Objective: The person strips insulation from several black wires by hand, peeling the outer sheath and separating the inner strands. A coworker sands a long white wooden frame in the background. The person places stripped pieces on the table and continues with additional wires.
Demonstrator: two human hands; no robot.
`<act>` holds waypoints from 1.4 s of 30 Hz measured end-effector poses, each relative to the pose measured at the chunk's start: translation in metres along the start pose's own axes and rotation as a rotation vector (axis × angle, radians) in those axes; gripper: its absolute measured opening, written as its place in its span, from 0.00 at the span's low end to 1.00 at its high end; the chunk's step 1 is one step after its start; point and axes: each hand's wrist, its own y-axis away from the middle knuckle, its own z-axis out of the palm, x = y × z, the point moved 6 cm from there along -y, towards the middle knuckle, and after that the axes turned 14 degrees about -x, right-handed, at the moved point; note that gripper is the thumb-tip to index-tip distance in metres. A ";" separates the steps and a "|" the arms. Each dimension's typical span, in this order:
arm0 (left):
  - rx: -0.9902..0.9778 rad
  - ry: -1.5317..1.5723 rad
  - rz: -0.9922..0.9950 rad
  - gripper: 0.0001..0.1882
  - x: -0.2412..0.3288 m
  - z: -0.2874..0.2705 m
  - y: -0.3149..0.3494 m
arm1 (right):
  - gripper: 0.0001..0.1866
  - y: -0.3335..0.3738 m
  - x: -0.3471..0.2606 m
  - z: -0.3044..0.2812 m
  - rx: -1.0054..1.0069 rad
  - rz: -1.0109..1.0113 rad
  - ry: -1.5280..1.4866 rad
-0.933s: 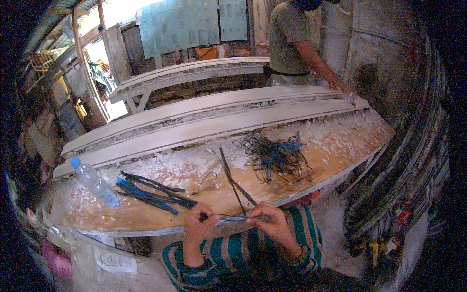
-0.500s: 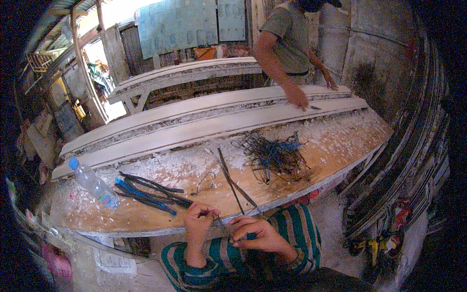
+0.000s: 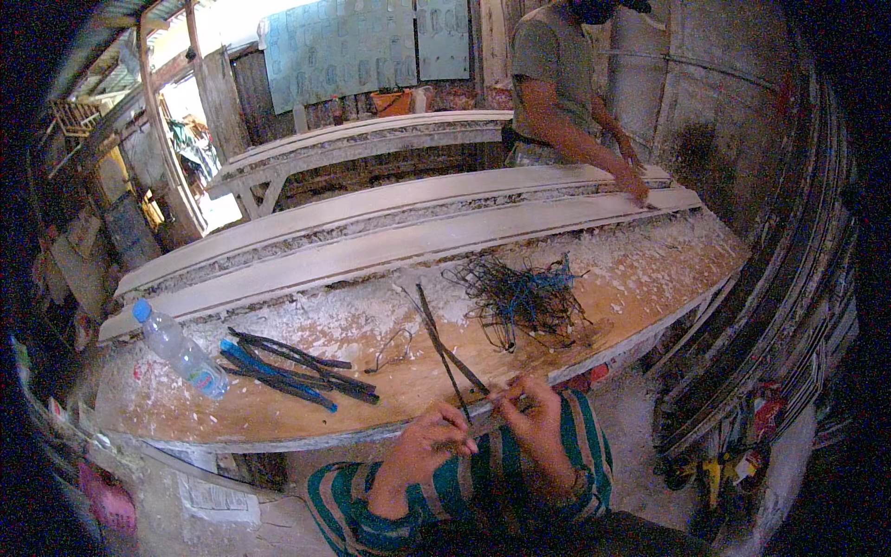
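Thin dark strips [image 3: 444, 357] are pinched by both hands, left [image 3: 422, 452] and right [image 3: 535, 429], at lower centre, over the plaster-crusted wooden bench [image 3: 650, 278] edge. Slippage or finger pricks seem possible; grips are shallow.

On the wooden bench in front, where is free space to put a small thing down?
Bare wood shows on the bench along the near edge, below the bundle of dark strips, and at the far right end past the tangle of wires. The middle is crowded, where both hands work long thin strips. The bottle occupies the left end.
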 end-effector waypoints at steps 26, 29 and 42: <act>0.744 -0.404 -0.096 0.06 -0.002 -0.072 0.032 | 0.09 0.019 -0.048 0.067 -0.805 -0.433 -0.105; 0.727 -0.417 -0.121 0.07 -0.006 -0.070 0.031 | 0.08 0.016 -0.045 0.063 -0.779 -0.424 -0.097; 0.229 -0.581 -0.065 0.05 0.017 -0.014 -0.003 | 0.06 -0.001 0.004 0.020 -0.096 -0.117 -0.056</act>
